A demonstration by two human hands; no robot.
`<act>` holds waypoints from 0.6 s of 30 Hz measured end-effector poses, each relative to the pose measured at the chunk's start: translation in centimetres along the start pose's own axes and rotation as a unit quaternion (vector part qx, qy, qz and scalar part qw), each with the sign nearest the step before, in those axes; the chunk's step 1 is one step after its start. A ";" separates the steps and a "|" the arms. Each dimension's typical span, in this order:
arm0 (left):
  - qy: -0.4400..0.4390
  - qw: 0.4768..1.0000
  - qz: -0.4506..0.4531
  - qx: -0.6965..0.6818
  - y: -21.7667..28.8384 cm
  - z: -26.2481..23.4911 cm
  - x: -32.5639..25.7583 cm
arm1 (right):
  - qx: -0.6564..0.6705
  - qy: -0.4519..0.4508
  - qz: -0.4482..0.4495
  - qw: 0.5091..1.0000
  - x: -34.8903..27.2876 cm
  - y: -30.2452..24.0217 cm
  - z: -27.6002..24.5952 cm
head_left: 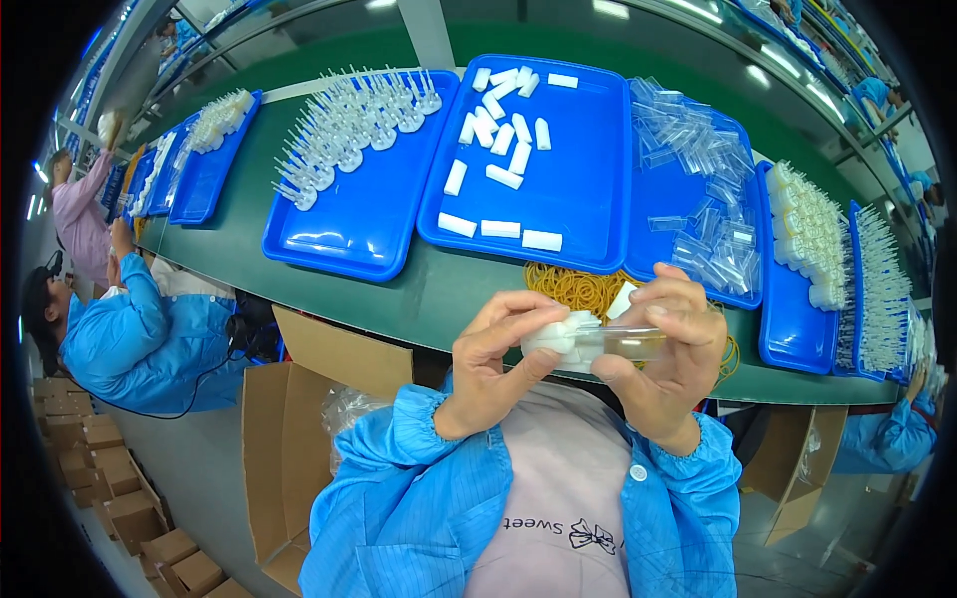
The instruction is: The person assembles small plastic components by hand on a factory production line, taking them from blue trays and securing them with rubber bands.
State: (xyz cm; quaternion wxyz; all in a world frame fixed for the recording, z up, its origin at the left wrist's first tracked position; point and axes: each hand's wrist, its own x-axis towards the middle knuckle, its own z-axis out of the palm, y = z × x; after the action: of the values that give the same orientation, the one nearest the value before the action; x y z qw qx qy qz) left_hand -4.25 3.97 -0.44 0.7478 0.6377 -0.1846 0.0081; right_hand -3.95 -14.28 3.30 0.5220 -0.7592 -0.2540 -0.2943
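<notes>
Close in front of my chest, my left hand pinches a white rounded plastic part between thumb and fingers. My right hand grips a clear plastic tube, held sideways with its left end against the white part. Whether the part reaches inside the tube I cannot tell. A small white block shows just above the tube, beside my right fingers; whether it is held or lies behind them is unclear. Just past my hands, a heap of yellow rubber bands lies at the table's near edge.
Across the green table stand blue trays: one with white blocks, one with clear tubes, one with upright stemmed white pieces. White parts fill trays at right. Cardboard boxes flank me. A person in blue sits at left.
</notes>
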 end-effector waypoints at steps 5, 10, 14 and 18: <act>0.017 1.000 0.005 -0.014 -0.1 0.4 -0.1 | 0.011 0.030 0.002 1.000 -0.1 0.1 -0.1; 0.018 1.000 0.013 -0.022 -0.1 0.5 -0.2 | 0.024 0.039 0.006 0.999 0.1 0.0 -0.3; 0.014 0.999 0.028 -0.021 -0.2 0.6 -0.3 | 0.011 0.008 0.002 1.000 -0.1 0.0 0.1; 0.008 1.000 0.015 -0.006 0.1 0.0 -0.2 | -0.043 -0.036 0.012 0.998 0.4 -0.9 -0.7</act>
State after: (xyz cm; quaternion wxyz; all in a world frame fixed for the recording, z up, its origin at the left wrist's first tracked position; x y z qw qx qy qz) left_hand -4.42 4.00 -0.40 0.7531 0.6300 -0.1879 0.0230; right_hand -4.45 -14.60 4.35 0.4825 -0.7941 -0.2511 -0.2712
